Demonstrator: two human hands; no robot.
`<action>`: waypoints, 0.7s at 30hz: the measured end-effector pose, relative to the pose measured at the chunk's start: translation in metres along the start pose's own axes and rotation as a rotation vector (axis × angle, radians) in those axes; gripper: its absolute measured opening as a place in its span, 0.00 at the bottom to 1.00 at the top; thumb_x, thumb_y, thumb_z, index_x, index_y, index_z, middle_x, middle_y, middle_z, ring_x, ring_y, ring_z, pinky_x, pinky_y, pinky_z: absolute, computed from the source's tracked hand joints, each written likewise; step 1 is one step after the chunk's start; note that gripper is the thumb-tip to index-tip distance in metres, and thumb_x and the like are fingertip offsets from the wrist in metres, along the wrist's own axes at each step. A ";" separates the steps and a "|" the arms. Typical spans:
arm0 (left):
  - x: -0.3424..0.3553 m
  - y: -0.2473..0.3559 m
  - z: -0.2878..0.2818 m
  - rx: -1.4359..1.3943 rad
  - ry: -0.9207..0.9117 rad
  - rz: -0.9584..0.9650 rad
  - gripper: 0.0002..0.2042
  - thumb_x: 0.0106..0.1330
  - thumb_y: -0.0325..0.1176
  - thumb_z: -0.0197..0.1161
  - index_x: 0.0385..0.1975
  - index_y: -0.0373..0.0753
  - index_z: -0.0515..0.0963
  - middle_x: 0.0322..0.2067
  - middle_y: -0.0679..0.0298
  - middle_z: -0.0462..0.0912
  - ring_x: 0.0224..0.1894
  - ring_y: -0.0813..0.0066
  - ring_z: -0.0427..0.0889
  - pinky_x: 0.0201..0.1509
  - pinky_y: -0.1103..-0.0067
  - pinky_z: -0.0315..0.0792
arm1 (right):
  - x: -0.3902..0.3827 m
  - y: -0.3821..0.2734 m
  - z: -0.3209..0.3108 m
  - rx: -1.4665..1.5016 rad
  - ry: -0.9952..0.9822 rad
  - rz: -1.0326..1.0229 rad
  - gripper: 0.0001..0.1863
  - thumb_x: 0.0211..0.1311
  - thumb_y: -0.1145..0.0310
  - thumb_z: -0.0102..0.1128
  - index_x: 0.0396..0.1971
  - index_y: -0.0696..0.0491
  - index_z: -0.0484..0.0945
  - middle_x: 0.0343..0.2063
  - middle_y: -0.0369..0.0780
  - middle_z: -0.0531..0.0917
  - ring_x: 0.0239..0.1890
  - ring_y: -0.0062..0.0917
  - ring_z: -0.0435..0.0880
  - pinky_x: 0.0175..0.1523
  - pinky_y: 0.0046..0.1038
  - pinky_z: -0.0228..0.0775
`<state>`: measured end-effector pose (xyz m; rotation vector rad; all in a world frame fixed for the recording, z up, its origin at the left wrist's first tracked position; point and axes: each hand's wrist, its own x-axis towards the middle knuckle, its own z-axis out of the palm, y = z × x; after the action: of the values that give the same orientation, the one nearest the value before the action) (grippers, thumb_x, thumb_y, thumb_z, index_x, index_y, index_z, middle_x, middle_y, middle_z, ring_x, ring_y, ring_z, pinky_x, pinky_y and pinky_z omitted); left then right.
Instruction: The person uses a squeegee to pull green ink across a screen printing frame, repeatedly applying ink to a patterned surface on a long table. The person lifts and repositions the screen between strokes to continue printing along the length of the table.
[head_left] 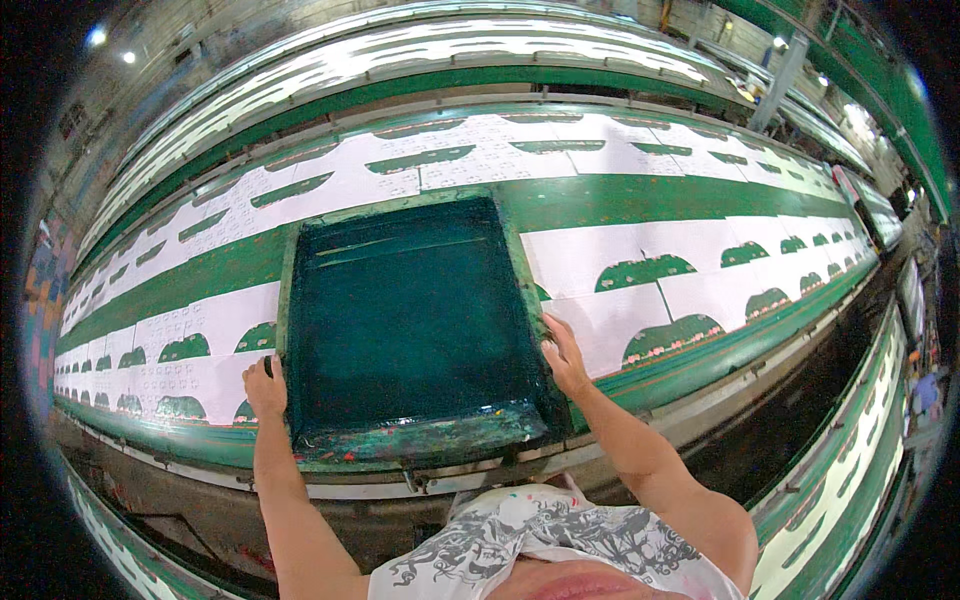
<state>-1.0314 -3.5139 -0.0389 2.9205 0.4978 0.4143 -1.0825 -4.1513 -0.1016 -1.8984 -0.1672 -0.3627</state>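
A screen printing frame [517, 255] lies over the long green table in front of me. Dark teal ink coats its mesh, with a lighter streak near the far end. At the near end, its rail is smeared with wet ink and paint. My left hand [264, 388] is closed on the left rail near its front corner. On the opposite rail, my right hand [564, 352] has its fingers curled round the edge. White cut fabric pieces [570, 255] with curved openings lie flat on both sides of the frame; whatever is under the mesh is hidden.
A second row of white pieces [345, 170] runs along the far side of the same green table [640, 203]. More printing tables [840, 510] stand beyond and behind me. A metal rail [690, 415] follows the near edge. A grey post [782, 85] rises at the far right.
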 end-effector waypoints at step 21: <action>0.024 -0.064 0.047 -0.686 -0.145 -0.144 0.32 0.84 0.57 0.56 0.45 0.26 0.86 0.35 0.55 0.88 0.38 0.61 0.83 0.49 0.64 0.76 | 0.013 -0.046 -0.012 0.707 0.181 0.369 0.31 0.86 0.49 0.53 0.73 0.57 0.74 0.70 0.44 0.80 0.65 0.35 0.82 0.72 0.36 0.73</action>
<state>-1.0145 -3.4506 -0.0903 2.2186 0.4321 0.2782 -1.0853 -4.1470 -0.0522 -1.1571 0.1620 -0.1834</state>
